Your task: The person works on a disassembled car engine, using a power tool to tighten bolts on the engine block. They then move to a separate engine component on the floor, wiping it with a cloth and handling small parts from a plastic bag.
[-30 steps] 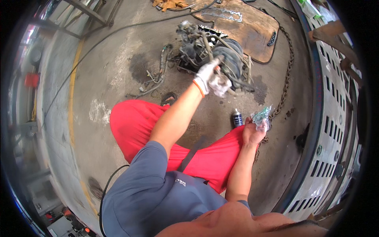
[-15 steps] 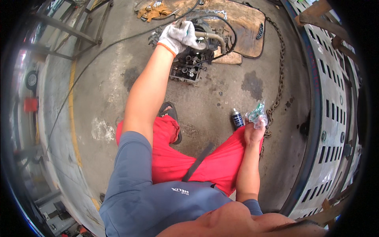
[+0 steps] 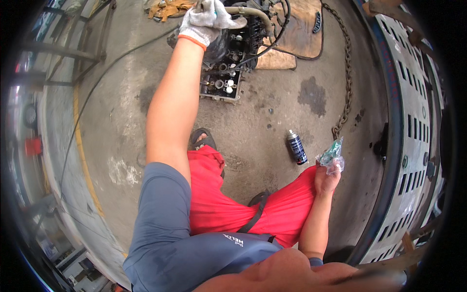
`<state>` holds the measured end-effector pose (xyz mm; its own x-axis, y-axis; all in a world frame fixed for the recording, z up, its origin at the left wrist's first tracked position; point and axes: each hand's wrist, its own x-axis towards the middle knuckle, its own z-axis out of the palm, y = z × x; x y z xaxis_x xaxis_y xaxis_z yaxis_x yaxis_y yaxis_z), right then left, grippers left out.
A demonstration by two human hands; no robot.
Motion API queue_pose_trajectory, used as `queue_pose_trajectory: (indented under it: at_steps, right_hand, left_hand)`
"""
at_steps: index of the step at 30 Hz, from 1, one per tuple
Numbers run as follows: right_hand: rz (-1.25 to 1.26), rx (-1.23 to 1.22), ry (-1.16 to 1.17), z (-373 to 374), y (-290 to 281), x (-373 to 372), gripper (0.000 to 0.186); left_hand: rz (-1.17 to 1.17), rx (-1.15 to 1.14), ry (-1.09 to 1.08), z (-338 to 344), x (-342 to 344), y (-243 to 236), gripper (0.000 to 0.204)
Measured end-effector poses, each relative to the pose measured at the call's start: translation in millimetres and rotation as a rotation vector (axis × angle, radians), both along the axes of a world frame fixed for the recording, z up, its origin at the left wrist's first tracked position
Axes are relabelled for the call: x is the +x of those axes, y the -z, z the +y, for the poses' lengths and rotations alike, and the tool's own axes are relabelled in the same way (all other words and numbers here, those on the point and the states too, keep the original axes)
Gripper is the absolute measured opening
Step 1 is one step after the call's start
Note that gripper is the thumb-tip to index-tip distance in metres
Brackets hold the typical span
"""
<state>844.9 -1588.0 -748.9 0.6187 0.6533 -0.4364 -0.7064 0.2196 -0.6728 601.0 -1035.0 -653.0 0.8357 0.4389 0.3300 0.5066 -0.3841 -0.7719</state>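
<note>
My left hand [image 3: 205, 23], in a white orange-cuffed glove, is closed on a dark engine part with a beige pipe [image 3: 258, 14] and black hoses [image 3: 281, 31] at its right, high in the view. Beneath, a greasy cylinder head [image 3: 223, 82] with round silver and black fittings lies on the floor, partly hidden by that part. My bare right hand [image 3: 327, 174] holds a crumpled clear plastic bag [image 3: 332, 155] with green content at my red-trousered right knee. A dark blue spray can [image 3: 297, 147] is just left of it.
Stained cardboard mats [image 3: 301, 41] with a black part [image 3: 317, 22] and tan gloves [image 3: 165, 9] lie beyond. A heavy chain [image 3: 348, 68] runs along the right beside a slotted metal platform [image 3: 408, 121]. A cable [image 3: 116, 63] and a steel frame [image 3: 68, 53] are at left.
My left hand has risen forward with the hosed part, leaving more of the cylinder head showing. My view has shifted; my right hand stays by my knee with the bag.
</note>
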Motion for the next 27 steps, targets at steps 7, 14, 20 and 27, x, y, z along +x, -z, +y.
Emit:
queue_pose_trajectory:
  at_steps: [7, 14, 20, 27]
  right_hand:
    - [0.031, 0.039, -0.033, 9.8, 8.7, -3.4, 0.032]
    - [0.039, 0.005, 0.0, 12.2, 11.1, -3.3, 0.03]
    - [-0.019, -0.028, -0.04, 13.5, 16.7, -0.9, 0.028]
    - [0.003, -0.019, -0.079, 17.1, 11.9, -4.1, 0.03]
  left_hand:
    - [0.002, -0.495, -0.333, 77.8, -21.5, 66.9, 0.021]
    - [0.051, 0.021, 0.066, 36.3, 0.0, 20.7, 0.019]
    - [0.045, 0.225, 0.247, 39.3, -2.4, 24.1, 0.03]
    - [1.052, 1.428, -0.242, 23.5, 31.4, 52.7, 0.024]
